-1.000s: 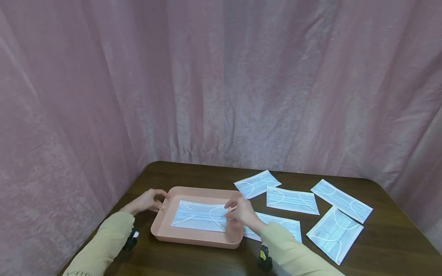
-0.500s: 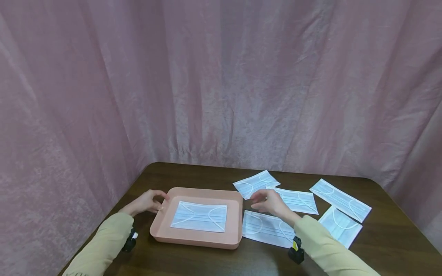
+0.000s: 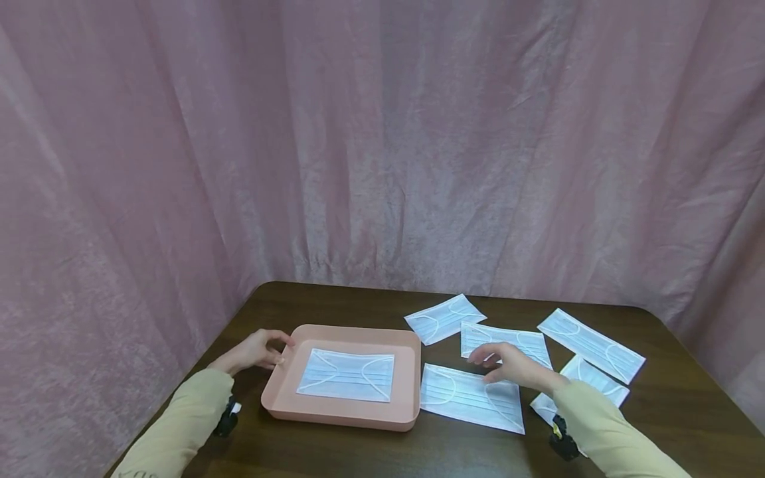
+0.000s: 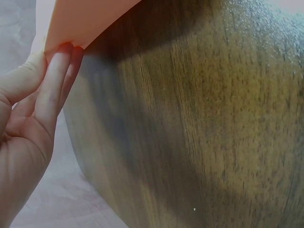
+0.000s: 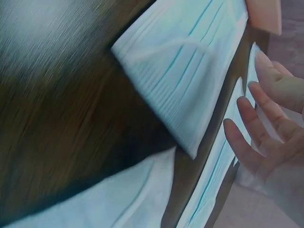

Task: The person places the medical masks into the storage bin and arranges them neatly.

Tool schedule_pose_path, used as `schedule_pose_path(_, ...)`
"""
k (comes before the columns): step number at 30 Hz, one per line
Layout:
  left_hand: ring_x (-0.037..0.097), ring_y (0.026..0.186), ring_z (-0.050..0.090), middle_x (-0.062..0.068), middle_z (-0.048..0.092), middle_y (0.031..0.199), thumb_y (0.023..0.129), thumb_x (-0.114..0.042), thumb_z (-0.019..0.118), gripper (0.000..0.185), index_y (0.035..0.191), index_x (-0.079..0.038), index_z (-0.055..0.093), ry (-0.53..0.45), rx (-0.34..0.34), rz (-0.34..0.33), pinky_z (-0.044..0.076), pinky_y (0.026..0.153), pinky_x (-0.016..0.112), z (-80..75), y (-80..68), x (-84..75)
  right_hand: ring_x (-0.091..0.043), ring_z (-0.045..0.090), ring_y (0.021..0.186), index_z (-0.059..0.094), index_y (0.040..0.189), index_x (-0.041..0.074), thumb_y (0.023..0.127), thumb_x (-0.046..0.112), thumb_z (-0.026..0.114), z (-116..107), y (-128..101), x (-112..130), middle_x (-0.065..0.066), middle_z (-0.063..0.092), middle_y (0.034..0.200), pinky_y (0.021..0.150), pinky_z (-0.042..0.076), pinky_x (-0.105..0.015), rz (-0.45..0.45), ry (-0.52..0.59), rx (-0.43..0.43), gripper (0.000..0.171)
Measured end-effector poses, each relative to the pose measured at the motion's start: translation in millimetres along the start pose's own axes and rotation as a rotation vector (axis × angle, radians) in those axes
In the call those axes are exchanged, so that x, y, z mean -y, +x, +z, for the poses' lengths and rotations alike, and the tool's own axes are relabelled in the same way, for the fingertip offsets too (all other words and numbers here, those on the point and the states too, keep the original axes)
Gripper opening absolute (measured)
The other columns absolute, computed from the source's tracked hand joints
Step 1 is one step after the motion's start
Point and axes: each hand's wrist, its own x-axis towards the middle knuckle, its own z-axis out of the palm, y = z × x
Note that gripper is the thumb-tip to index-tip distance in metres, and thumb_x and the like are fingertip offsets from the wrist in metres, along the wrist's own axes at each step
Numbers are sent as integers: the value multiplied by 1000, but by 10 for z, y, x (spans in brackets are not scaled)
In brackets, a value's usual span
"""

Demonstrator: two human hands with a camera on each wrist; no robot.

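The head view is evenly lit and sharp, with soft light from above; the curtain [image 3: 382,133] shows gentle folds without glare. The tabletop [image 3: 358,305] carries a faint sheen behind the tray [image 3: 340,417]. In the left wrist view, the tray casts a broad soft shadow on the tabletop, and the fingers [image 4: 52,80] are near and slightly soft. The right wrist view is motion-blurred, with streaked wood grain and a mask [image 5: 190,71] tinted bluish.

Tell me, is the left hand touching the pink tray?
Touching. The left wrist view shows the left hand's fingertips pressed against the pink tray's corner.
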Motion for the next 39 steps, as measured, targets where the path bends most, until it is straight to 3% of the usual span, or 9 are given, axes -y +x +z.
schedule_pose_path(8, 19, 66, 56, 16, 54, 95, 77, 10, 63, 32, 108, 7, 56, 5, -18, -30, 52, 62, 36, -1, 8, 7, -32, 51, 86, 55, 106, 1, 67, -10, 72, -71, -127, -132, -11, 53, 95, 76, 43, -49, 35, -95, 63, 44)
schedule_pose_path(16, 20, 67, 56, 16, 53, 98, 77, 10, 64, 32, 108, 6, 57, 13, -35, -57, 52, 64, 36, 9, 8, 8, -24, 46, 75, 55, 96, 5, 63, -9, 75, -81, -183, -180, -5, 47, 83, 65, 42, -38, 41, -193, 49, 41)
schedule_pose_path(25, 20, 68, 55, 18, 51, 102, 77, 11, 63, 32, 107, 6, 57, 15, -21, -24, 52, 64, 37, 9, 6, 10, -17, 44, 63, 56, 92, 5, 65, -5, 76, -53, -207, -169, -1, 48, 71, 54, 39, -29, 203, -201, 20, 35)
schedule_pose_path(33, 19, 66, 55, 16, 52, 98, 76, 11, 64, 33, 108, 8, 56, -13, -27, -40, 52, 64, 36, 20, 2, -4, -18, 43, 67, 58, 87, 8, 67, -3, 75, -50, -250, -220, 0, 47, 71, 57, 38, -30, 210, -152, -24, 29)
schedule_pose_path(39, 19, 65, 55, 16, 52, 99, 76, 11, 63, 33, 108, 7, 56, -14, -29, -30, 52, 64, 37, 19, 3, 12, -21, 49, 70, 61, 88, 4, 73, -3, 70, -103, -315, -260, -3, 53, 77, 53, 49, -33, 203, -18, -81, 19)
